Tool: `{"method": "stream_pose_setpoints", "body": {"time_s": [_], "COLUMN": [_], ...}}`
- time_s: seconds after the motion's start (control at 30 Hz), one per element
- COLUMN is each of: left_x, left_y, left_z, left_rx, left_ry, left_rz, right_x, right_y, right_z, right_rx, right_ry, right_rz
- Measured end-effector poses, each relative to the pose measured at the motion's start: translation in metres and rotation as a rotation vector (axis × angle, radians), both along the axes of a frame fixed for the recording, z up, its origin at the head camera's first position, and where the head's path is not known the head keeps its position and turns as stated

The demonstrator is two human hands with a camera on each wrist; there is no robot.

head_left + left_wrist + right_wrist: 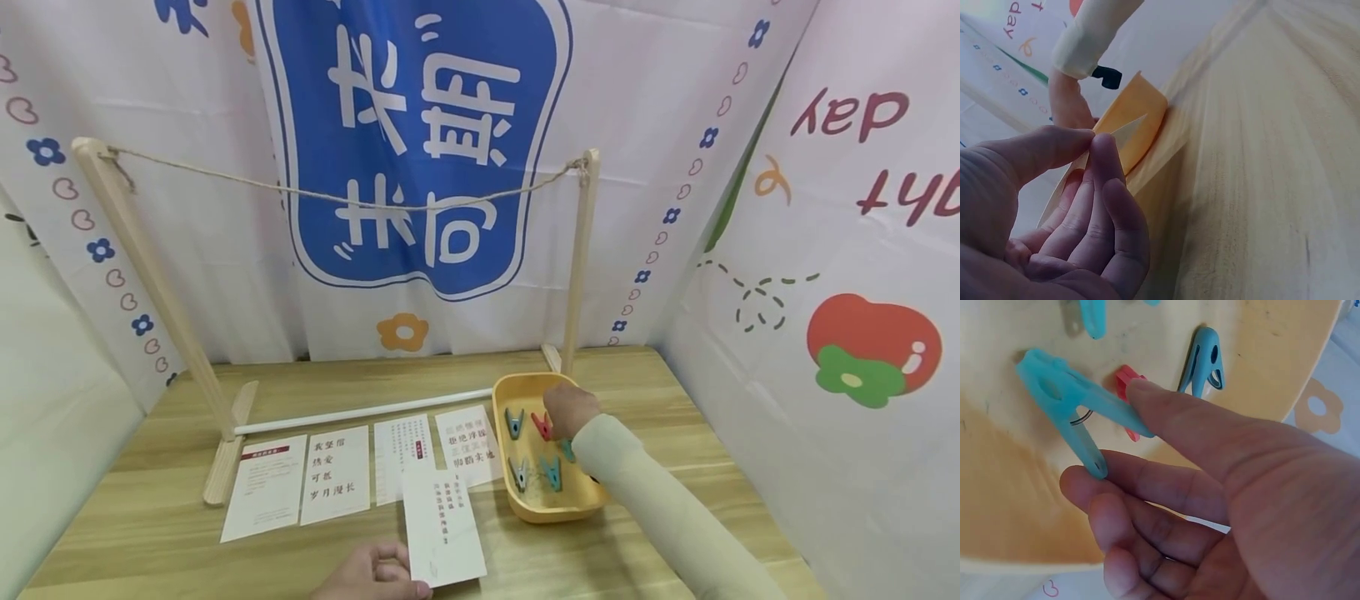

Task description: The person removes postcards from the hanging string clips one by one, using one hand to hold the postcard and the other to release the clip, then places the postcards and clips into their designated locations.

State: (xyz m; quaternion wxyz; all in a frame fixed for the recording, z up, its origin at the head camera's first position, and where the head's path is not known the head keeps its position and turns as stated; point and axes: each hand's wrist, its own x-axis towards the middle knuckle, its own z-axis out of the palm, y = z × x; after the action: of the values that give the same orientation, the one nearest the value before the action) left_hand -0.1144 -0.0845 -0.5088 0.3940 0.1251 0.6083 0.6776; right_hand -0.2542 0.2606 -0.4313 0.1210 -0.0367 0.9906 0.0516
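Observation:
My left hand (375, 572) pinches the near edge of a white card (444, 529) with lines of dark red print. In the left wrist view the card (1129, 132) shows nearly edge-on between thumb and fingers. My right hand (570, 410) reaches into a yellow plastic basket (551, 510). There, in the right wrist view, its thumb and fingers hold the two handle ends of a teal clothespin (1054, 394). Beneath and beside it lie a red clothespin (1125, 381), partly behind the thumb, and a blue-grey clothespin (1205, 359).
A sagging twine line (330, 198) hangs between a left wooden post (161, 292) and a right wooden post (581, 267). Low between them runs a white rod (360, 414). Several printed cards, such as the leftmost card (264, 492), lie on the wooden table (300, 558).

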Motion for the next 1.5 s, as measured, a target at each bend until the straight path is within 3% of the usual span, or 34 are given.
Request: {"method": "stream_pose_setpoints", "body": {"time_s": [0.23, 0.7, 0.93, 1.17, 1.33, 1.5], "left_x": [0.006, 0.005, 0.005, 0.007, 0.01, 0.011], "left_y": [0.004, 0.001, 0.001, 0.002, 0.003, 0.0], "left_z": [-0.002, -0.005, -0.009, -0.004, 0.002, 0.003], "left_rx": [-0.046, 0.062, 0.034, -0.103, -0.197, -0.228], "left_ry": [-0.011, -0.098, -0.03, 0.084, 0.12, 0.135], "left_rz": [0.02, -0.055, -0.073, -0.051, -0.049, -0.049], "right_x": [-0.001, 0.002, 0.002, 0.002, 0.002, 0.001], "right_y": [-0.001, -0.007, -0.01, -0.013, -0.013, -0.013], "right_z": [-0.006, -0.006, -0.006, -0.005, -0.007, -0.009], "right_rx": [-0.007, 0.042, 0.046, 0.049, 0.058, 0.05], "right_ry": [-0.021, -0.001, -0.034, -0.044, -0.045, -0.051], "right_rz": [-0.033, -0.047, -0.064, -0.073, -0.068, -0.068]}}
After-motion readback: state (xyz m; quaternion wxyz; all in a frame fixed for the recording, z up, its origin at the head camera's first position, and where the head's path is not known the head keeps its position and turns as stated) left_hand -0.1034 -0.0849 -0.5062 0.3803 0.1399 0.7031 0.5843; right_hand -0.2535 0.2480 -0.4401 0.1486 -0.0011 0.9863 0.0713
